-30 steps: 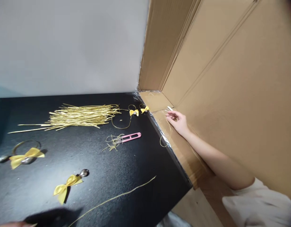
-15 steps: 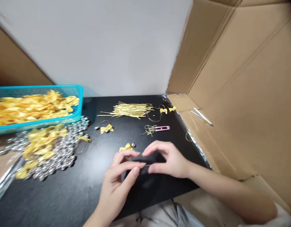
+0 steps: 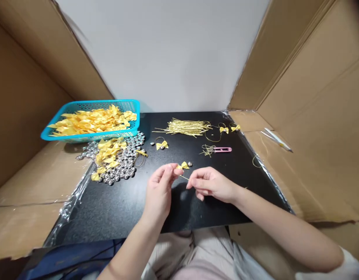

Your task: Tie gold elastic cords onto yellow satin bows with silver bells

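Between my two hands runs a short length of gold cord (image 3: 183, 177). My left hand (image 3: 160, 184) pinches one end of it between thumb and fingertips. The other end is at the closed thumb and fingers of my right hand (image 3: 213, 184). Just beyond the fingertips, a yellow bow (image 3: 184, 165) lies on the black table (image 3: 115, 210), with a silver bead (image 3: 190, 163) beside it. Farther back sits another bow (image 3: 162, 145) with a cord loop and a bead. A pink-handled cutter (image 3: 223, 149) lies by some cord scraps (image 3: 208, 150).
A blue basket (image 3: 89, 136) of yellow bows stands back left. Silver beads (image 3: 128, 165) and loose bows (image 3: 111, 151) spread in front of it. A bundle of gold cords (image 3: 187, 127) lies at the back. Cardboard walls (image 3: 307, 89) flank the table; a white pen (image 3: 278, 140) is at right.
The view has swung left, so the table's things appear farther right. My right fingers have drawn together at the cord, and the cord between my hands now slants.
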`<state>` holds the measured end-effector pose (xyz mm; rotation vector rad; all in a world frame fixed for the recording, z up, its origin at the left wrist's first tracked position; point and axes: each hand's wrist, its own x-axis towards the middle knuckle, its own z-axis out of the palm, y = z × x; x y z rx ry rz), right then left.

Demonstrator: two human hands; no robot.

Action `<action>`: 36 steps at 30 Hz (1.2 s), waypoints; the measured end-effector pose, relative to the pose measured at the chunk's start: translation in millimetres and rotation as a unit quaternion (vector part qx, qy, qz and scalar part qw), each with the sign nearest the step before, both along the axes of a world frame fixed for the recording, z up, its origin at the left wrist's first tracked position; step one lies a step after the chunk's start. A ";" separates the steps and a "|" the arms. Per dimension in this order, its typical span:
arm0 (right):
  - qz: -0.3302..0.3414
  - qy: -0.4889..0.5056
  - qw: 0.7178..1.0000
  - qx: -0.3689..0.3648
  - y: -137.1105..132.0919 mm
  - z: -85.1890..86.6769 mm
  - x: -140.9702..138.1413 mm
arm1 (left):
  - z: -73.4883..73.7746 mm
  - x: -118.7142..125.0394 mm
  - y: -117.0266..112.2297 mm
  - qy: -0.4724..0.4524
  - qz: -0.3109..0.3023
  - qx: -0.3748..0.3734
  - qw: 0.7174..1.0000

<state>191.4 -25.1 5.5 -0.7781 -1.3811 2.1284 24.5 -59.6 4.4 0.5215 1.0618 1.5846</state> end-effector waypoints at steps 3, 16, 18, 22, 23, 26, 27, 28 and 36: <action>0.003 -0.032 0.999 -0.008 3.9 1.3 26.4 | 13.1 -15.2 11.4 -0.048 0.060 0.002 0.997; -0.064 -0.244 0.967 0.026 11.0 4.0 140.2 | 42.2 -60.9 38.8 -0.088 0.178 -0.014 0.980; -0.073 -0.270 0.959 0.049 6.4 6.6 142.9 | 38.2 -61.1 40.4 -0.066 0.176 -0.009 0.982; -0.127 -0.313 0.931 0.137 -6.8 9.9 137.5 | 33.8 -62.5 42.8 -0.039 0.181 -0.002 0.983; -0.150 -0.324 0.913 0.199 -10.5 10.4 134.6 | 33.4 -63.7 42.8 -0.037 0.187 0.001 0.982; -0.210 -0.312 0.826 0.420 -20.7 11.6 123.5 | 33.3 -69.4 40.6 -0.037 0.190 0.000 0.981; -0.221 -0.297 0.800 0.472 -23.6 11.8 119.4 | 33.5 -71.5 39.4 -0.035 0.173 -0.003 0.984; -0.227 -0.284 0.780 0.510 -26.2 11.8 115.3 | 33.9 -73.5 38.3 -0.032 0.180 0.000 0.983; -0.194 -0.313 0.759 0.538 -24.3 7.9 123.1 | 33.7 -69.0 33.5 0.048 0.226 -0.013 0.973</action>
